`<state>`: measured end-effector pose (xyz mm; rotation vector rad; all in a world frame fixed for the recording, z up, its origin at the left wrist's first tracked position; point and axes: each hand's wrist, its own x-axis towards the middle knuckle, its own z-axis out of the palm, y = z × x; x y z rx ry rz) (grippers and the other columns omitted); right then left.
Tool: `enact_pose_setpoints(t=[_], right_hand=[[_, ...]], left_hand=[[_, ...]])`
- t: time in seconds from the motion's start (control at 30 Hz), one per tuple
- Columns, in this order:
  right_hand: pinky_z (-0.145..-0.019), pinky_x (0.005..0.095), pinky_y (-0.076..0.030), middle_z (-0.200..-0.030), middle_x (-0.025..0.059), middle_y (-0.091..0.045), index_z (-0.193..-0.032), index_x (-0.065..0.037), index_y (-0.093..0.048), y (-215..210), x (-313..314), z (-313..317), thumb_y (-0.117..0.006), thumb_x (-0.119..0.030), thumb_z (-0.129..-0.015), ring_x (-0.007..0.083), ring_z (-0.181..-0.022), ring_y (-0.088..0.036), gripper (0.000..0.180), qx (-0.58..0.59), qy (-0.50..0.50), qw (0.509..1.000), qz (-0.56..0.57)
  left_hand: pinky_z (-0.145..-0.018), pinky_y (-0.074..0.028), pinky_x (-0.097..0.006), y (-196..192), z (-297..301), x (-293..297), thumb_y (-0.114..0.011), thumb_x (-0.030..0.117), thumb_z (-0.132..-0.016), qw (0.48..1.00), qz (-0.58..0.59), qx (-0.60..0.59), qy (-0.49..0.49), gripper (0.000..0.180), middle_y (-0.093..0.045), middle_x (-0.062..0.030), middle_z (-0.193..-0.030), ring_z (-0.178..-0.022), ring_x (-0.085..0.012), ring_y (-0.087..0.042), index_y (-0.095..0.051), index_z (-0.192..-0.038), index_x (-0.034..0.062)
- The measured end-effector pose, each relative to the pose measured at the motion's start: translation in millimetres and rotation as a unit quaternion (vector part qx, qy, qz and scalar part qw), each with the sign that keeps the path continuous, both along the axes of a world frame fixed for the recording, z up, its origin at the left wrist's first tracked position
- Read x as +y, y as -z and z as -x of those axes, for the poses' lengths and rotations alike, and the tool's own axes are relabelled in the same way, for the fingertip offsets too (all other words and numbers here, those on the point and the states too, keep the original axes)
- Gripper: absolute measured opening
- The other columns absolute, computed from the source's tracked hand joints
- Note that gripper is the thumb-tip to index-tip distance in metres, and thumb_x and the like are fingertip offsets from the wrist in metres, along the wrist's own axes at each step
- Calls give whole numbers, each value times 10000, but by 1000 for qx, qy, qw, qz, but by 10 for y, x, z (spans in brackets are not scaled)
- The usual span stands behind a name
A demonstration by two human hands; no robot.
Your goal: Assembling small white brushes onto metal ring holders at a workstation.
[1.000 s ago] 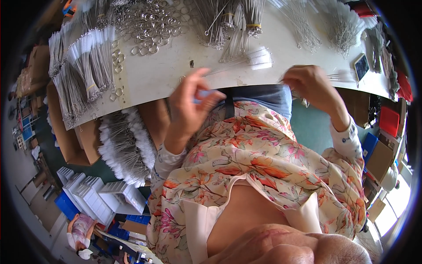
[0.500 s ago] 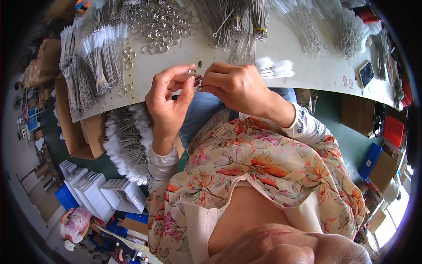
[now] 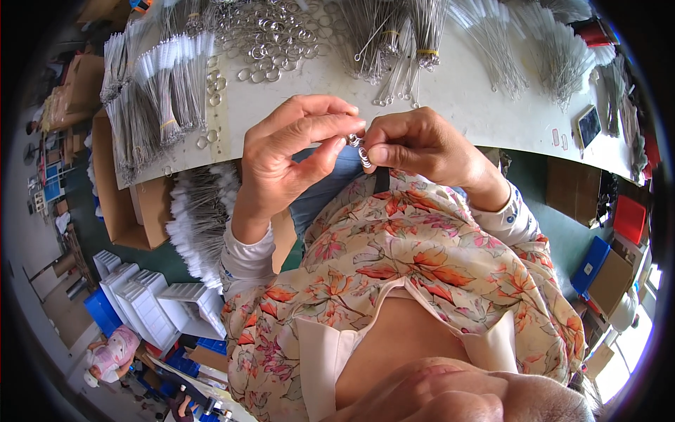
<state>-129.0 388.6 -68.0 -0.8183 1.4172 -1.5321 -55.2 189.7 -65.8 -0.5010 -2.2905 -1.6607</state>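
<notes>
My left hand and my right hand meet over my lap, just off the table's near edge. Shiny small metal rings stick out in a short row from the pinch of my right thumb and forefinger. At my left fingertips sits another bit of ringed metal, touching or nearly touching that row; the fingers hide part of it. Loose metal split rings are heaped on the table beyond my left hand. Wire-handled brushes with looped ends lie beyond my right hand.
Bundles of white-bristled wire brushes cover the table's left side, more brushes its right. A phone lies near the right edge. Below the table stand a cardboard box and a brush pile. Another person is far lower left.
Both hands have shifted right, and my right hand has turned so its thumb shows. The white brush heads beside my right hand are out of sight. The rings show more plainly.
</notes>
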Motion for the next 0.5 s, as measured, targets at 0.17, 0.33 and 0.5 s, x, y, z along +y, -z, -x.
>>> enact_pose_setpoints(t=[0.17,0.33,0.5], right_hand=[[-669,218,-460,-801,29,-632,-890,23,-627,57,-29,-10,-558,-151,-894,79,-735,-566,187,-69,16,997,-2],[-508,183,-382,-708,-8,-587,-888,-7,-645,156,-61,16,-583,-202,-882,38,-578,-481,205,-113,66,991,14],[-465,173,-343,-629,-36,-540,-876,-32,-657,-104,-200,-45,-651,-250,-835,28,-516,-434,222,-158,191,967,59]], left_hand=[[-678,-538,-240,30,9,21,-598,-94,-744,999,-26,-24,-22,237,-616,-111,-956,-800,-154,-628,-663,-947,9],[-679,-553,-251,74,24,150,-627,-84,-730,991,-83,10,-100,254,-629,-120,-949,-774,-172,-651,-628,-979,-37],[-668,-554,-251,10,51,119,-650,-77,-711,985,28,112,-125,275,-647,-130,-927,-761,-179,-661,-624,-983,-40]])
